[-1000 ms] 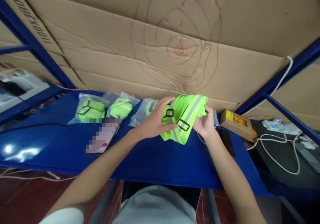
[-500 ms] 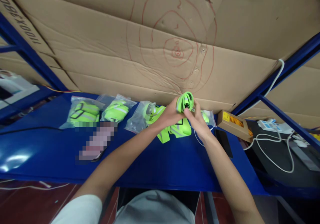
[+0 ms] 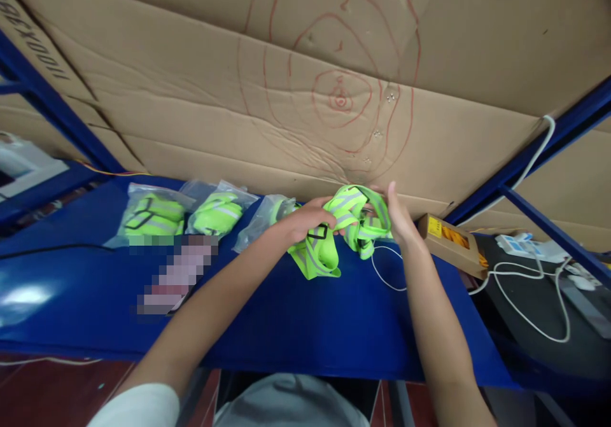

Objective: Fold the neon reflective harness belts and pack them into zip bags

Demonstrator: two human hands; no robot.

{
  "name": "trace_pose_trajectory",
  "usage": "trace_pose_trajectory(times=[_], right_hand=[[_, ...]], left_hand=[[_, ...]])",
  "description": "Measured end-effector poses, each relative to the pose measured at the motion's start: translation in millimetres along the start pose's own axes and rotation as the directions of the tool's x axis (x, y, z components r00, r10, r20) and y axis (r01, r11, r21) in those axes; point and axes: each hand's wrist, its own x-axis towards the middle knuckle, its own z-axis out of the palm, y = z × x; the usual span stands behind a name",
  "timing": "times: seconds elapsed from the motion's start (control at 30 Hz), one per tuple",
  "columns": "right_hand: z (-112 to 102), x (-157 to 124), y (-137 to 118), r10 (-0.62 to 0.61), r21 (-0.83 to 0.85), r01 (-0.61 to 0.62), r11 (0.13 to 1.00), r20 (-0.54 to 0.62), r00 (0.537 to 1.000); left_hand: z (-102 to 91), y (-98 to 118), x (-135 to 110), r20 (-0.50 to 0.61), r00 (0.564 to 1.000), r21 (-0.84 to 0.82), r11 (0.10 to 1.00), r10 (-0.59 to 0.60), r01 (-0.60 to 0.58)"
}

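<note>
And here the left hand (image 3: 305,220) is gripping the neon-green reflective strap (image 3: 341,204), thumb and fingers closing on the band, though its fingertips are partly disappearing into the folds. Opposite, the right hand (image 3: 401,217) is cupping the far side of the loops, one digit standing up and apart from the webbing; the rest are tucking behind the strap, so I can't tell how far they're curling or whether they have firm hold. The strap is bunching between the hands above the blue table (image 3: 305,325), near the cardboard panel (image 3: 191,121). A black buckle (image 3: 325,231) is showing just by the left hand, with more green webbing drooping below; whether it is touching the tabletop is hard to say. A clear plastic bag (image 3: 258,223) is lying partly hidden behind that hand, while two bagged straps (image 3: 157,217) (image 3: 219,216) are resting farther left. In front of them a phone (image 3: 184,271) is sitting with its screen blurred beyond reading. To the right, a white cable (image 3: 382,280) is vanishing behind the forearm, and an open cardboard box (image 3: 470,263) is showing its orange-yellow contents, too indistinct to name.
</note>
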Motion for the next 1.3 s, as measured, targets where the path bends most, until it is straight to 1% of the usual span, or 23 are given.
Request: trace_pose_trajectory(times=[0.03, 0.07, 0.13, 0.2, 0.27, 0.37, 0.43, 0.5, 0.57, 0.67, 0.7, 0.73, 0.8, 0.83, 0.87, 0.93, 0.97, 1.0, 1.07, 1.13, 1.2, 1.27, 1.3], right_hand=[[1, -2, -1, -0.013, 0.077, 0.001, 0.997, 0.145, 0.989], [1, -5, -2, -0.051, 0.130, 0.016, 0.991, 0.272, 0.961], [2, -10, -3, -0.144, 0.166, 0.083, 0.983, 0.404, 0.903], [2, -13, -3, -0.188, 0.193, 0.113, 0.975, 0.434, 0.881], [1, -12, 2, -0.171, 0.220, 0.070, 0.973, 0.484, 0.858], [4, -5, 15, -0.098, 0.135, 0.024, 0.991, 0.570, 0.816], [11, -2, 26, -0.042, 0.096, -0.021, 0.995, 0.604, 0.796], [20, -3, 36, -0.027, 0.121, -0.066, 0.990, 0.638, 0.769], [33, -9, 43, -0.046, 0.180, -0.127, 0.975, 0.729, 0.683], [52, -21, 44, -0.075, 0.210, -0.229, 0.951, 0.870, 0.487], [56, -24, 43, -0.073, 0.197, -0.243, 0.950, 0.895, 0.440], [57, -25, 40, -0.062, 0.176, -0.239, 0.955, 0.907, 0.418], [49, -22, 33, -0.016, 0.117, -0.209, 0.971, 0.903, 0.430], [40, -19, 30, 0.016, 0.079, -0.182, 0.980, 0.883, 0.469], [27, -15, 27, 0.053, 0.030, -0.146, 0.989, 0.844, 0.533], [-4, -8, 23, 0.083, -0.046, -0.072, 0.996, 0.697, 0.713], [-21, -5, 22, 0.080, -0.059, -0.056, 0.997, 0.615, 0.785], [-36, -3, 21, 0.078, -0.045, -0.064, 0.997, 0.537, 0.840], [-61, -1, 21, 0.089, 0.047, -0.118, 0.992, 0.405, 0.910], [-74, -3, 19, 0.093, 0.146, -0.137, 0.980, 0.273, 0.957], [-78, -7, 13, 0.088, 0.159, -0.124, 0.979, 0.220, 0.972], [-74, -12, 1, 0.062, 0.087, -0.091, 0.992, 0.289, 0.955], [-71, -15, -6, 0.041, 0.031, -0.056, 0.998, 0.356, 0.933]], left_hand=[[0.5, 2, -1, 0.005, 1.000, 0.000, 1.000, 0.000, 0.000], [1.3, 5, -3, -0.001, 1.000, 0.005, 1.000, -0.004, 0.004], [3.3, 12, -9, -0.046, 0.999, 0.029, 0.999, -0.016, 0.017], [4.7, 22, -17, -0.086, 0.996, 0.049, 0.999, 0.007, -0.003], [3.8, 34, -26, -0.096, 0.992, 0.051, 0.996, 0.085, -0.080], [-3.7, 50, -41, -0.016, 0.978, 0.046, 0.977, 0.210, -0.209], [-11.3, 57, -50, 0.062, 0.967, 0.068, 0.965, 0.248, -0.252], [-17.7, 62, -57, 0.071, 0.961, 0.087, 0.958, 0.268, -0.273], [-20.7, 63, -61, 0.015, 0.955, 0.082, 0.952, 0.295, -0.295], [-21.7, 63, -62, -0.020, 0.948, 0.044, 0.947, 0.319, -0.318], [-22.9, 62, -62, -0.012, 0.946, 0.038, 0.946, 0.323, -0.322], [-25.3, 62, -62, 0.009, 0.944, 0.034, 0.944, 0.329, -0.329], [-34.6, 63, -63, 0.060, 0.934, 0.056, 0.933, 0.352, -0.355], [-41.3, 66, -66, 0.082, 0.920, 0.085, 0.917, 0.383, -0.389], [-49.2, 69, -70, 0.099, 0.903, 0.138, 0.893, 0.417, -0.428], [-66.2, 78, -80, 0.159, 0.879, 0.334, 0.813, 0.450, -0.477], [-74.4, 82, -86, 0.206, 0.882, 0.463, 0.751, 0.425, -0.470], [-81.7, 87, -92, 0.250, 0.891, 0.586, 0.673, 0.379, -0.451], [-91.8, 91, -99, 0.271, 0.923, 0.764, 0.523, 0.272, -0.378], [-92.7, 90, -99, 0.223, 0.951, 0.827, 0.475, 0.215, -0.301], [-81.2, 83, -92, 0.162, 0.963, 0.863, 0.443, 0.215, -0.244], [-57.1, 73, -82, 0.130, 0.943, 0.916, 0.328, 0.305, -0.232], [-41.8, 68, -77, 0.142, 0.912, 0.939, 0.239, 0.386, -0.247]])
